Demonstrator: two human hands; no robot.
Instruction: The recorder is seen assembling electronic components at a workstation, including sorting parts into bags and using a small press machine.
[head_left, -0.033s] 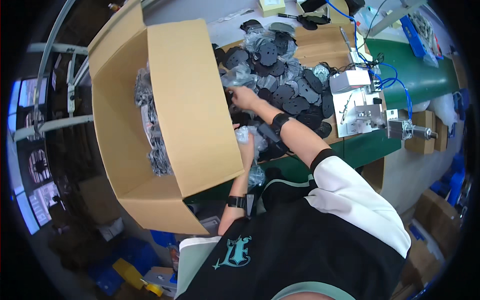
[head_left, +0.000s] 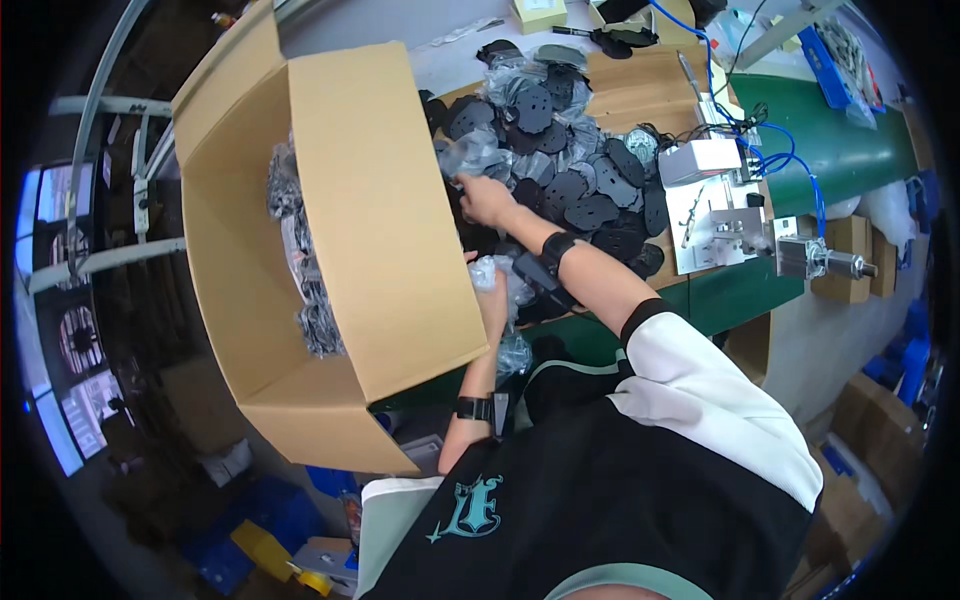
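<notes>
My right hand (head_left: 487, 203) reaches over the near left part of a pile of black oval plates with small holes (head_left: 568, 190). Its fingers are curled together at the box's edge, and what they hold, if anything, is hidden. My left hand (head_left: 489, 284) is lower down, beside a clear plastic bag (head_left: 485, 270); the box flap and the bag hide most of its fingers. A large open cardboard box (head_left: 385, 220) stands left of both hands. Inside it lie several plastic-wrapped dark bundles (head_left: 312, 275). Clear plastic wrapping (head_left: 475, 152) lies among the plates.
Right of the pile stands a metal fixture (head_left: 735, 230) with a white unit (head_left: 697, 163), blue air tubes (head_left: 790, 150) and a protruding cylinder (head_left: 815, 260). A wooden board (head_left: 650, 85) lies beneath the plates on a green table (head_left: 745, 295). Metal frame bars (head_left: 110, 258) are at the left.
</notes>
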